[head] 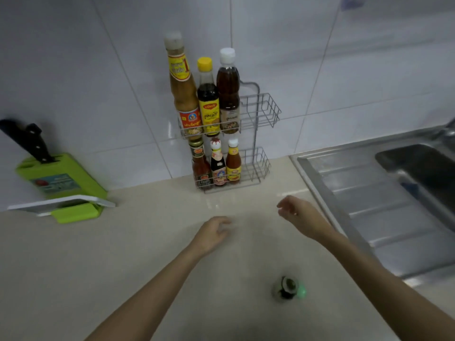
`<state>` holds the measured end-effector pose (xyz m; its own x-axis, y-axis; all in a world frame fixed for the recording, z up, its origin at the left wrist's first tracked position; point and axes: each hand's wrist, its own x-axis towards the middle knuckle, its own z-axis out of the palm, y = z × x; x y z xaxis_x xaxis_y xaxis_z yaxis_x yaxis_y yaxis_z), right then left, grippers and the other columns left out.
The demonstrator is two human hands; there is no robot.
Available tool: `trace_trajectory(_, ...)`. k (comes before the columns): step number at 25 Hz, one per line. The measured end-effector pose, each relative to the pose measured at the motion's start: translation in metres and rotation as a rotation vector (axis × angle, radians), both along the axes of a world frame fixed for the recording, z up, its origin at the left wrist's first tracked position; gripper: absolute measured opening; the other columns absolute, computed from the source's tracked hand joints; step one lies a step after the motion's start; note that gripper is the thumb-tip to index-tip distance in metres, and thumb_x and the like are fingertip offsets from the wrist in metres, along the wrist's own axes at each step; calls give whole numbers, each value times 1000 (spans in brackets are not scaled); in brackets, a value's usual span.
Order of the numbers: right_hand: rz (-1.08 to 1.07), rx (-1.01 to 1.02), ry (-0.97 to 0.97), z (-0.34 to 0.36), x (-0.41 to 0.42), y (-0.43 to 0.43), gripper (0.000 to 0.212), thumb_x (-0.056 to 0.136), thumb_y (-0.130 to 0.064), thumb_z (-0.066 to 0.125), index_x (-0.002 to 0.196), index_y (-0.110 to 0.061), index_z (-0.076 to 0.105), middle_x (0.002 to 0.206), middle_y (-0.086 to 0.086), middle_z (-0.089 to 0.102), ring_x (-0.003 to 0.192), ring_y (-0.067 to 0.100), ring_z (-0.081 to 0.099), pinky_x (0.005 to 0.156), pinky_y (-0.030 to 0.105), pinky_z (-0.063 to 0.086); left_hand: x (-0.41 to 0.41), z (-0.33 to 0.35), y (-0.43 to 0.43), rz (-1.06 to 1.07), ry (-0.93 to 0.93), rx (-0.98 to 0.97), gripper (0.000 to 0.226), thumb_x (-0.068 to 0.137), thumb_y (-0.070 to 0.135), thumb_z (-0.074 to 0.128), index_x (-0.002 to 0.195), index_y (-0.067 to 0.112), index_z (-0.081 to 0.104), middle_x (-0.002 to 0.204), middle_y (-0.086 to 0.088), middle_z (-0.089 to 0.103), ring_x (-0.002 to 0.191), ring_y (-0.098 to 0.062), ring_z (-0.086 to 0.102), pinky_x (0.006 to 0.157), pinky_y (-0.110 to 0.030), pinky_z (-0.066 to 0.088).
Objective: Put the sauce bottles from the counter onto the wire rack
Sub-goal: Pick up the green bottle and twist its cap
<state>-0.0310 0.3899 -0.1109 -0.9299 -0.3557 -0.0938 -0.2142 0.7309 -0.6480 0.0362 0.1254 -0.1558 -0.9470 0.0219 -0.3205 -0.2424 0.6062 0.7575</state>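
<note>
A two-tier wire rack (264, 112) stands against the tiled wall. Its upper tier holds three tall bottles: a tan sauce bottle (181, 89), a dark bottle with a yellow cap (208, 99) and a brown bottle with a white cap (228, 92). The lower tier holds three small bottles: a red one (200, 166), a dark one (218, 164) and an orange one (233, 162). One small bottle with a green cap (288, 288) stands on the counter near me, seen from above. My left hand (213, 233) and my right hand (299, 215) hover empty over the counter, fingers loosely curled.
A green cutting board stand (61, 180) with a black-handled knife (29, 141) sits at the left against the wall. A steel sink with drainboard (369, 193) fills the right side. The beige counter (98, 254) stretches between them.
</note>
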Motion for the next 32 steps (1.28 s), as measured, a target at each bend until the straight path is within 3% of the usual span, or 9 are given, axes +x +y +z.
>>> trace_trajectory(5, -39, 176, -79, -54, 130, 69, 32, 86, -16, 60, 117, -20, 55, 110, 2, 57, 83, 14, 57, 71, 19, 41, 77, -21, 82, -477, -31, 46, 71, 79, 7, 65, 144, 12, 38, 147, 1, 39, 138, -10, 35, 112, -15, 24)
trace_trajectory(7, -69, 197, -85, -64, 160, 75, 52, 83, -12, 61, 132, -20, 45, 122, 6, 50, 98, 18, 58, 77, 22, 45, 97, -26, 110, -430, -22, 189, 70, 72, 7, 69, 138, 15, 44, 142, 0, 48, 133, -11, 45, 111, -20, 35)
trace_trajectory(10, -10, 284, -64, -75, 173, 68, 69, 81, -13, 61, 142, -27, 33, 131, 9, 44, 112, 28, 53, 88, 33, 49, 111, -26, 129, -227, 49, 290, 50, 77, 6, 74, 118, 24, 53, 122, 1, 63, 112, -7, 60, 93, -7, 43)
trace_trajectory(13, 43, 386, -24, -79, 168, 57, 66, 83, -18, 63, 142, -27, 35, 130, 11, 44, 113, 32, 51, 91, 39, 46, 115, -19, 130, -137, 54, 281, 44, 78, 6, 76, 111, 27, 56, 111, 3, 68, 93, 17, 62, 82, 0, 43)
trace_trajectory(16, 93, 541, 46, -79, 164, 50, 48, 87, -21, 60, 132, -18, 44, 126, 13, 49, 111, 33, 52, 88, 40, 43, 123, -10, 122, -55, 81, 270, 35, 78, 12, 77, 108, 18, 62, 105, -2, 71, 88, 11, 63, 79, -6, 46)
trace_trajectory(19, -61, 228, 60, -59, 161, 44, 37, 87, -23, 63, 121, -15, 53, 114, 11, 57, 94, 27, 59, 79, 34, 44, 129, 3, 106, 7, 99, 299, 37, 74, 26, 80, 107, 19, 64, 102, -4, 73, 95, -16, 67, 87, -29, 51)
trace_trajectory(21, -197, -235, 17, -26, 154, 36, 33, 83, -19, 70, 114, -20, 56, 101, 0, 61, 75, 13, 59, 73, 24, 47, 132, 14, 94, 8, 150, 273, 40, 69, 40, 78, 104, 26, 65, 99, -1, 73, 89, -15, 66, 84, -35, 52)
trace_trajectory(23, -105, -461, 37, 13, 147, 29, 34, 81, -15, 72, 110, -26, 58, 94, -11, 60, 71, 7, 56, 72, 16, 48, 134, 23, 86, -2, 196, 257, 41, 66, 48, 76, 103, 35, 65, 101, -1, 70, 90, -17, 66, 84, -38, 53)
trace_trajectory(32, 522, -93, 269, 101, 123, 10, 33, 87, -25, 65, 120, -21, 61, 106, -5, 63, 88, 7, 62, 82, 15, 48, 135, 72, 67, -113, 221, 250, 44, 71, 57, 69, 112, 42, 60, 107, 1, 62, 94, -7, 60, 80, -18, 47)
